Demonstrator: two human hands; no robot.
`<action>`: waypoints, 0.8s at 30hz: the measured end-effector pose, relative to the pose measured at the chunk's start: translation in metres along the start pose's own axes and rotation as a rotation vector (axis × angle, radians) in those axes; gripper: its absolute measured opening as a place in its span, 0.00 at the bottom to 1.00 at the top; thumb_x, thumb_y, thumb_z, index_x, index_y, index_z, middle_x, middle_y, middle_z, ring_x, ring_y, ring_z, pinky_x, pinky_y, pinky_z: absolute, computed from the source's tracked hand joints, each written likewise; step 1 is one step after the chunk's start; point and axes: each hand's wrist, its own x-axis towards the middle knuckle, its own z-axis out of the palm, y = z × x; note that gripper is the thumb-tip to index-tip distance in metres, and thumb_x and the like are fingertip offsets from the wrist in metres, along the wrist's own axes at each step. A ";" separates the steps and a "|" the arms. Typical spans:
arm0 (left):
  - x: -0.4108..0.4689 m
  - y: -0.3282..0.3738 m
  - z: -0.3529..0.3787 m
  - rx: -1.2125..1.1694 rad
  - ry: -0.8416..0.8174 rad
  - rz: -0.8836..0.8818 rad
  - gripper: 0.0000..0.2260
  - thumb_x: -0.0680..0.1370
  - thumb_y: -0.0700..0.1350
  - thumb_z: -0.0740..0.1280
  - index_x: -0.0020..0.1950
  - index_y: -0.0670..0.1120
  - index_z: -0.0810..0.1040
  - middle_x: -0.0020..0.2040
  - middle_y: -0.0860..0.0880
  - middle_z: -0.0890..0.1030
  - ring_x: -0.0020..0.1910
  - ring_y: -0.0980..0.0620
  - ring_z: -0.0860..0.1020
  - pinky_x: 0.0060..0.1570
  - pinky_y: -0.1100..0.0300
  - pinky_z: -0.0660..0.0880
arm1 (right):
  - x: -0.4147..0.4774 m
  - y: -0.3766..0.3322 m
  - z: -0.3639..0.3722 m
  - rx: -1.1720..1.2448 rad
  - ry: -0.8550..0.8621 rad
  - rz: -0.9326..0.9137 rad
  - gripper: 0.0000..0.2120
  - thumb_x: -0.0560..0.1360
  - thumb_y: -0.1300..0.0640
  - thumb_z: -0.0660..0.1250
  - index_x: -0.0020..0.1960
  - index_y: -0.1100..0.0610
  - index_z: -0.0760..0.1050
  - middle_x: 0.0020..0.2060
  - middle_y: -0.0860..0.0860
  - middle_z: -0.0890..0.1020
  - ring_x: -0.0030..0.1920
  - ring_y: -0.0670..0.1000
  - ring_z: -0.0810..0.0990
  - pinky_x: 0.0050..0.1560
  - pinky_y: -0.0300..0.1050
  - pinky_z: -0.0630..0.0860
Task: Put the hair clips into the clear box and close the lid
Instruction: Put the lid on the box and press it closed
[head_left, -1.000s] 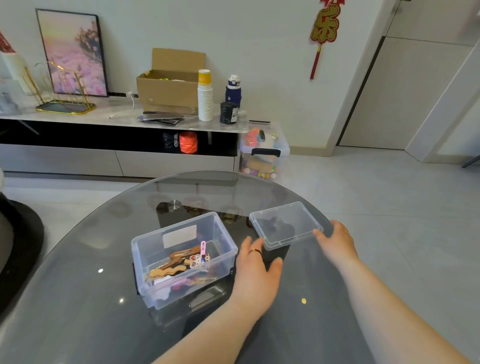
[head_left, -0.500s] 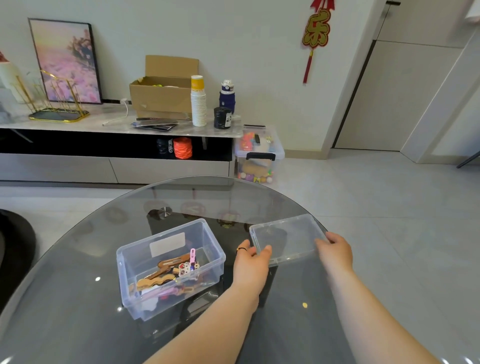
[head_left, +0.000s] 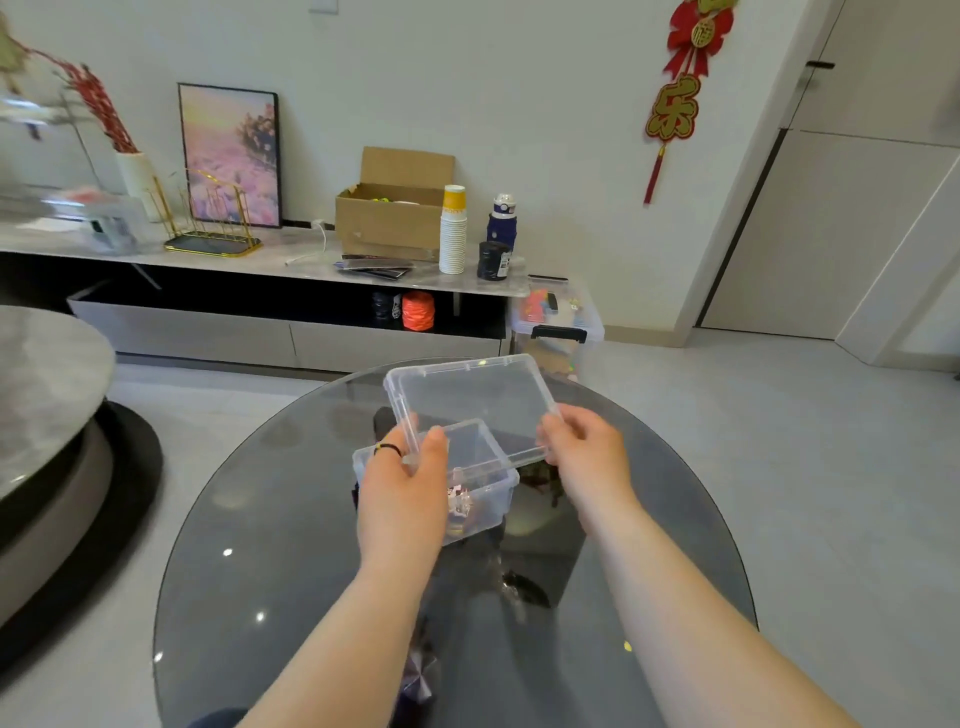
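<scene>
The clear lid is lifted off the table and tilted, held over the far right part of the clear box. My left hand pinches the lid's near left corner and covers most of the box. My right hand grips the lid's near right corner. A few hair clips show through the box's right wall; the others are hidden behind my left hand. The box stands on the dark glass table.
A low cabinet along the wall carries a cardboard box, a stack of paper cups and a bottle. A lidded storage bin stands on the floor beyond the table. A round marble table is at left.
Both hands have taken hold of the lid and lifted it from the table, moving it left over the box. The camera has turned, so the box sits nearer the middle.
</scene>
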 end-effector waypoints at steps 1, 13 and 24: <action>0.004 -0.007 -0.010 0.056 0.040 0.010 0.08 0.78 0.48 0.57 0.50 0.50 0.76 0.40 0.47 0.77 0.39 0.47 0.74 0.41 0.57 0.70 | -0.005 -0.001 0.011 -0.060 -0.027 -0.012 0.10 0.76 0.61 0.57 0.53 0.58 0.75 0.40 0.51 0.77 0.38 0.50 0.73 0.38 0.41 0.71; 0.017 -0.054 -0.018 0.338 0.114 -0.206 0.18 0.78 0.47 0.54 0.65 0.43 0.70 0.69 0.42 0.68 0.64 0.37 0.68 0.64 0.46 0.64 | -0.006 0.027 0.043 -0.565 0.000 -0.008 0.12 0.77 0.60 0.56 0.55 0.61 0.75 0.58 0.57 0.74 0.58 0.57 0.72 0.57 0.50 0.74; 0.044 -0.059 -0.014 0.111 0.039 -0.268 0.17 0.77 0.44 0.52 0.66 0.46 0.67 0.68 0.43 0.68 0.61 0.38 0.71 0.65 0.40 0.67 | 0.009 0.019 0.050 -0.566 -0.132 0.048 0.12 0.78 0.60 0.55 0.55 0.62 0.73 0.55 0.58 0.78 0.49 0.56 0.75 0.44 0.44 0.70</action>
